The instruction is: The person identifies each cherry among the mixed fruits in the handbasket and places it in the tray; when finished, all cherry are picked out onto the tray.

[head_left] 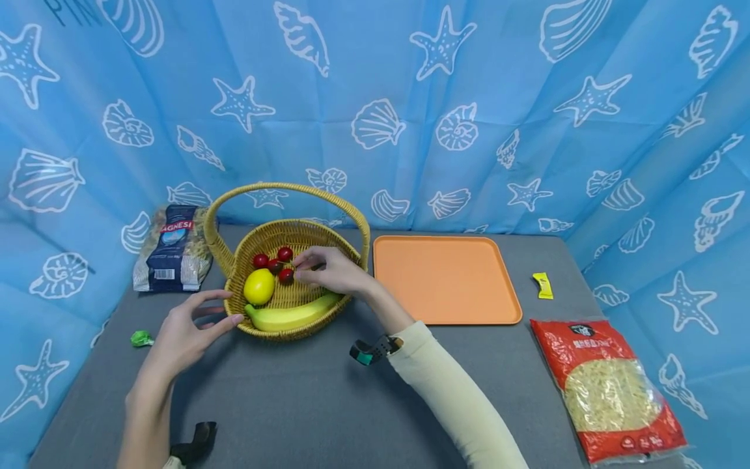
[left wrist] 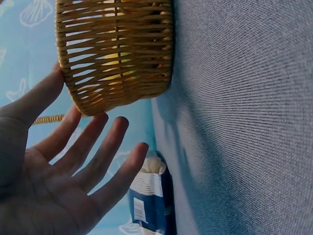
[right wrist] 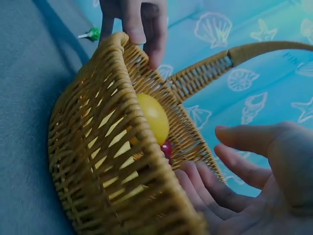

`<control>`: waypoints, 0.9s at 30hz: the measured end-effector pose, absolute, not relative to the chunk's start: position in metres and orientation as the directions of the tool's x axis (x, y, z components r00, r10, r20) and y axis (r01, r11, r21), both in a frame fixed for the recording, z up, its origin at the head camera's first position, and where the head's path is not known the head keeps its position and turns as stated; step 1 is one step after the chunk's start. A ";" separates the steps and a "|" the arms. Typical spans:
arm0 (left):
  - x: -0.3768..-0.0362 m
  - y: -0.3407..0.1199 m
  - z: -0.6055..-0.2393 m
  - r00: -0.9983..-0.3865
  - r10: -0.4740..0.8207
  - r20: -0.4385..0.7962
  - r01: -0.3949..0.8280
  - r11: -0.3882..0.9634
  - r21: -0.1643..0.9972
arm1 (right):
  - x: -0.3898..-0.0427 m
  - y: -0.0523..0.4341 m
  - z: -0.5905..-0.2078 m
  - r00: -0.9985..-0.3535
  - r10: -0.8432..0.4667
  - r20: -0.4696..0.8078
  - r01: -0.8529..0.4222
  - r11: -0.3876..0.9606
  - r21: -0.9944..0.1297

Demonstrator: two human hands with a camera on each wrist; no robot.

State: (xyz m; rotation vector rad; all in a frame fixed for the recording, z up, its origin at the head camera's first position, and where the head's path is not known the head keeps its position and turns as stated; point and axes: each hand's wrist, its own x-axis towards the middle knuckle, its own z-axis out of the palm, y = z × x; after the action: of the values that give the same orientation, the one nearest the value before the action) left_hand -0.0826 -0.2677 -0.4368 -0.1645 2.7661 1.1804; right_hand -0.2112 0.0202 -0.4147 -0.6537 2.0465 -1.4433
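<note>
A wicker basket (head_left: pixel 275 236) with a tall handle stands on the grey table (head_left: pixel 305 397). It holds a lemon (head_left: pixel 259 285), a banana (head_left: pixel 293 316) and several small red fruits (head_left: pixel 285 254). My left hand (head_left: pixel 230 307) is spread, with straight fingertips touching the basket's near left rim; in the left wrist view this hand (left wrist: pixel 93 142) lies flat beside the basket (left wrist: pixel 117 54). My right hand (head_left: pixel 299 270) reaches into the basket, its relaxed fingers by a red fruit (head_left: pixel 286 275). The right wrist view shows the right hand (right wrist: pixel 230 161) holding nothing, next to the lemon (right wrist: pixel 152 117).
An orange tray (head_left: pixel 445 277) lies right of the basket. A blue pasta bag (head_left: pixel 172 251) sits at the back left and a red pasta bag (head_left: pixel 609 391) at the front right. A yellow packet (head_left: pixel 542 285) and a green candy (head_left: pixel 140 338) lie loose. Blue cloth walls enclose the table.
</note>
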 end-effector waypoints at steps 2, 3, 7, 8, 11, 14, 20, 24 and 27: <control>-0.082 -0.268 -0.437 -0.984 -0.056 -0.171 -0.162 0.680 0.715 | -0.215 0.012 -0.417 -0.732 -0.656 -0.186 -0.032 0.306 -0.952; -0.082 -0.268 -0.437 -0.983 -0.059 -0.174 -0.168 0.677 0.717 | -0.216 0.008 -0.419 -0.731 -0.652 -0.199 -0.015 0.307 -0.952; -0.082 -0.267 -0.438 -0.980 -0.073 -0.186 -0.187 0.664 0.724 | -0.222 -0.005 -0.424 -0.725 -0.645 -0.242 0.042 0.309 -0.950; -0.082 -0.266 -0.439 -0.979 -0.076 -0.189 -0.191 0.661 0.726 | -0.222 -0.008 -0.425 -0.722 -0.642 -0.258 0.061 0.313 -0.948; -0.082 -0.266 -0.440 -0.978 -0.079 -0.193 -0.197 0.655 0.730 | -0.222 -0.015 -0.428 -0.713 -0.630 -0.308 0.122 0.321 -0.939; -0.082 -0.266 -0.440 -0.979 -0.077 -0.190 -0.193 0.651 0.734 | -0.221 -0.023 -0.431 -0.713 -0.611 -0.343 0.168 0.326 -0.930; -0.081 -0.264 -0.438 -0.979 -0.086 -0.184 -0.195 0.649 0.735 | -0.218 -0.030 -0.437 -0.721 -0.597 -0.352 0.193 0.315 -0.929; -0.081 -0.262 -0.437 -0.976 -0.090 -0.196 -0.207 0.646 0.735 | -0.216 -0.031 -0.438 -0.752 -0.578 -0.317 0.113 0.361 -0.926; -0.081 -0.262 -0.436 -0.975 -0.092 -0.204 -0.214 0.649 0.730 | -0.215 -0.031 -0.438 -0.790 -0.547 -0.277 0.045 0.399 -0.916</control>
State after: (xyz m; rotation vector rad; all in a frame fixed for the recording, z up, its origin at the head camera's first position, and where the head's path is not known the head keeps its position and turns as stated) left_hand -0.0808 -0.2623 -0.4363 -0.2539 2.7154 1.2310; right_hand -0.2151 -0.0314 -0.4381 -0.4278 2.1084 -1.4051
